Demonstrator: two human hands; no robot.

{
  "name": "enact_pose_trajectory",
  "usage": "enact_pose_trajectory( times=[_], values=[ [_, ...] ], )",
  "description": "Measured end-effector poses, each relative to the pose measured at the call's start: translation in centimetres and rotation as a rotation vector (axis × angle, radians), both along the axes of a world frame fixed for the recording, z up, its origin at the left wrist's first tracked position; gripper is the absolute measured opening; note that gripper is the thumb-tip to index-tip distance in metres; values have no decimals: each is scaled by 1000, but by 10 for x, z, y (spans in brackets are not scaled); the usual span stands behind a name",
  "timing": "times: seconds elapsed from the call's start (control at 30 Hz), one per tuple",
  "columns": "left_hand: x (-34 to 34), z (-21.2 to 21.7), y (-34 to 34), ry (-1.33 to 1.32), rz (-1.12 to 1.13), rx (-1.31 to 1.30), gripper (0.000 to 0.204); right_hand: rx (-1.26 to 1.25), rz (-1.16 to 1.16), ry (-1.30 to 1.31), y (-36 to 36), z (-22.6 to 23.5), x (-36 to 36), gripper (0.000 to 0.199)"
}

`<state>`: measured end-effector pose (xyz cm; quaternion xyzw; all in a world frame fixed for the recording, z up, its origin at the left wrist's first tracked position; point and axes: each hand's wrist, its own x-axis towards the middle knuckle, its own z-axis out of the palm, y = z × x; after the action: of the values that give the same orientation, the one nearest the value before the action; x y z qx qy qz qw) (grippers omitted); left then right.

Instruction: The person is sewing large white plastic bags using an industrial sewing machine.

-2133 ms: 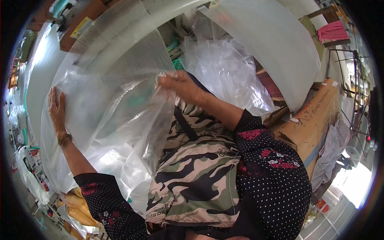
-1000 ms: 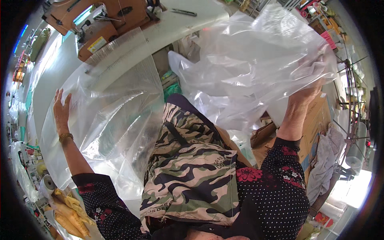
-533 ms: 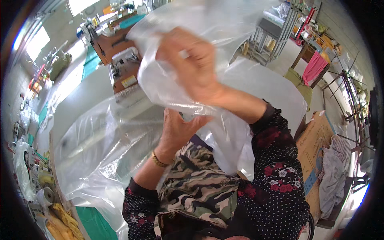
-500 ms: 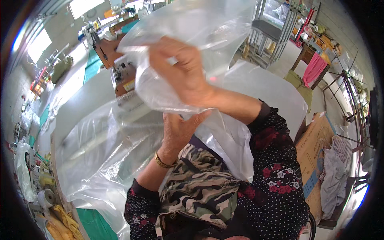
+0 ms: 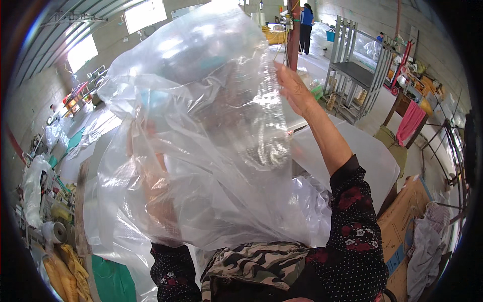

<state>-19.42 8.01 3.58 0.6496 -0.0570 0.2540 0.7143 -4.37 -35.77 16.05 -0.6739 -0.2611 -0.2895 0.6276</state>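
A large sheet of clear plastic film (image 5: 216, 146) is lifted in front of me, crumpled and billowing, and it covers most of the table's middle. My left hand (image 5: 143, 133) is behind or inside the film. Only its blurred outline shows through, so its fingers are not readable. My right hand (image 5: 295, 90) is raised at the film's right edge, fingers stretched toward it and apart. Its fingertips are at or very near that edge; I cannot tell whether they touch. More clear film (image 5: 312, 201) lies bunched by my right forearm.
A pale tabletop (image 5: 352, 151) extends to the right. Beyond it stand a grey metal rack (image 5: 352, 70) and a pink cloth (image 5: 411, 121). A cardboard box (image 5: 405, 216) with grey cloth (image 5: 425, 251) is at right. At lower left are a roll (image 5: 54, 232) and yellow cloth (image 5: 75, 272). A person (image 5: 306, 27) stands far off.
The film has been raised and spread out in front of me. My right hand has moved from over the film to its right edge, and my left hand has risen leftward behind it.
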Motion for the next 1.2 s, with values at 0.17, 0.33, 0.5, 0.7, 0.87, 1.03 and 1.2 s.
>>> enact_pose_trajectory(
  times=[0.17,0.33,0.5,0.7,0.87,1.03,1.2],
  values=[
    [-75,-58,91,137,160,4,31,-219,478,280,41,40,-35,41],
    [-231,-135,152,341,392,-46,27,212,8,467,93,130,-77,38],
    [-376,-202,161,459,578,-121,23,67,201,491,110,126,-11,37],
    [-487,-232,177,599,707,-102,19,159,418,584,219,50,-52,30],
    [-450,-178,255,655,611,78,15,402,396,580,243,30,-64,26],
    [-462,-147,291,771,620,190,12,570,467,633,274,-10,-43,22],
    [-465,-122,302,872,667,266,9,517,556,657,287,-111,-58,23]
  ],
)
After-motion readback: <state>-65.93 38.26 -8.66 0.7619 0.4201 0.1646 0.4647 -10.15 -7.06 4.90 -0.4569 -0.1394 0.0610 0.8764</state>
